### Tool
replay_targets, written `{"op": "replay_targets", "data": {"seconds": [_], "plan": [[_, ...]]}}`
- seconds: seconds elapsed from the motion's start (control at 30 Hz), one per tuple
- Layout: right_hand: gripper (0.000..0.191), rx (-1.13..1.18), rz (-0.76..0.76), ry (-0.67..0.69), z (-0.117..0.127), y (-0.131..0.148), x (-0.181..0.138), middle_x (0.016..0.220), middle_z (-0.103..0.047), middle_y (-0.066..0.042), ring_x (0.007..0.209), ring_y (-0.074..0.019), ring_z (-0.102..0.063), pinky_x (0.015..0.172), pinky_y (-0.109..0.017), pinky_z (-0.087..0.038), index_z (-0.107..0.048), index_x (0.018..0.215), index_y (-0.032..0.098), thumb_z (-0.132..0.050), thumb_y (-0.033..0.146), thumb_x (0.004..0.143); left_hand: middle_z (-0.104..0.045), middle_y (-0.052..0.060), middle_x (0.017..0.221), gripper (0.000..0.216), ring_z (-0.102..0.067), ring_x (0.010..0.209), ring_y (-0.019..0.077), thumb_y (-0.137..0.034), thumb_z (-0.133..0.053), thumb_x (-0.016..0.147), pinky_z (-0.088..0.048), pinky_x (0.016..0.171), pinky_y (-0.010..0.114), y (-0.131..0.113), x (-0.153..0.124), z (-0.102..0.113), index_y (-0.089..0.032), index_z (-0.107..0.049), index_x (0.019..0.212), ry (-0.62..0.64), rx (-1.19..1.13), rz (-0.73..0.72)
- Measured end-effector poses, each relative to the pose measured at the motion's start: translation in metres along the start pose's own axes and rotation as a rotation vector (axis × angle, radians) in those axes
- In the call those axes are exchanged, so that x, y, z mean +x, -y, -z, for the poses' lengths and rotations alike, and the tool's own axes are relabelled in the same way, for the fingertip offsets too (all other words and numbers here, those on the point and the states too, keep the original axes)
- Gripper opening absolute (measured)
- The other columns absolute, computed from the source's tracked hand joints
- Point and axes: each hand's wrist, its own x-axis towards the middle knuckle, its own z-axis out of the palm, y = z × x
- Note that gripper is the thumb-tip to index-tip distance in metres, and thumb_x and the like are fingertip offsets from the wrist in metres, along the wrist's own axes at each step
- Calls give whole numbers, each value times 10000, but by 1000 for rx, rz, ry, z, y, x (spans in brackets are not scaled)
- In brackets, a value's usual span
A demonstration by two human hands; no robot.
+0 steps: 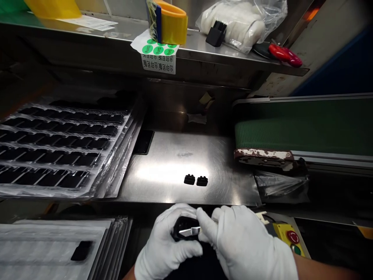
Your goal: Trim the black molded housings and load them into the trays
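The small black part (181, 224) is mostly covered by the fingers of the left hand (166, 245), and the thin metal tool (190, 231) shows only its tip, the rest hidden inside the right hand (244, 241); it may be a blade or tweezers. The trays of black parts (58, 144) run off the left edge, the conveyor belt (303, 134) off the right, and the print on the white label (159, 63) is too small to read.

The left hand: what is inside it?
The left hand grips a small black part; a silvery metal piece, held by the right hand, lies against it. Gloved fingers cover the part's lower side.
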Motion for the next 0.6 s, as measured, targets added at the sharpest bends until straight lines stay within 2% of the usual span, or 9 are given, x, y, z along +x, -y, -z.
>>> {"op": "replay_targets", "data": {"seconds": [0.13,0.2,0.27,0.33,0.37,0.43,0.47,0.53,0.6], "plan": [[309,92,-91,204,22,0,10,754,-696,-37,602,-209,-653,445,-296,-340,-613,1121,182,-537,133,825,-682,63,919,335,-636,871,246,-443,-777,683,-519,817,364,5,2,-2,-209,-716,915,-12,-99,70],[217,240,-153,231,32,-8,8,747,-694,2,612,-192,-648,428,-260,-354,-649,1066,268,-547,229,878,-703,56,958,356,-642,916,259,-362,-816,659,-512,854,381,9,2,1,-239,-715,977,14,-88,16],[182,504,-152,211,29,-25,2,732,-688,42,641,-165,-646,467,-229,-418,-668,1026,325,-522,340,919,-724,47,1010,440,-637,994,279,-265,-852,620,-489,921,410,16,2,7,-281,-709,1036,26,-69,-42],[259,764,-168,163,4,-52,-1,763,-702,45,706,-151,-659,603,-233,-504,-684,1016,296,-448,385,956,-737,39,1015,474,-632,1035,292,-243,-868,589,-467,965,435,22,-1,14,-302,-713,1033,7,-111,-52],[335,841,-231,119,-16,-67,0,793,-712,25,744,-155,-668,674,-248,-525,-690,1018,251,-385,384,978,-744,37,993,470,-632,1039,296,-259,-872,576,-462,976,442,25,-2,18,-303,-718,1018,-7,-145,-46],[378,811,-502,-28,-64,-97,10,907,-734,-21,829,-176,-680,767,-280,-535,-674,1092,191,-359,368,977,-752,36,949,458,-631,1040,300,-306,-876,556,-452,988,447,29,-7,25,-292,-726,988,-34,-208,-28],[402,764,-595,-71,-89,-110,17,952,-733,-77,854,-203,-682,790,-314,-534,-646,1151,127,-338,317,975,-751,40,945,446,-627,1047,305,-337,-874,550,-446,994,447,30,-8,27,-278,-732,969,-37,-241,-8],[407,697,-692,-121,-127,-129,33,1048,-704,-186,963,-260,-668,869,-370,-508,-608,1188,19,-357,230,945,-739,53,987,408,-617,1064,309,-381,-858,575,-436,1002,430,28,-9,30,-241,-737,939,-35,-295,96],[420,630,-742,-178,-144,-134,41,1104,-667,-254,1031,-293,-644,914,-405,-482,-554,1239,-37,-397,161,903,-726,61,1008,367,-626,1037,291,-385,-819,653,-450,971,392,25,-3,28,-208,-729,962,-24,-306,283]]}}
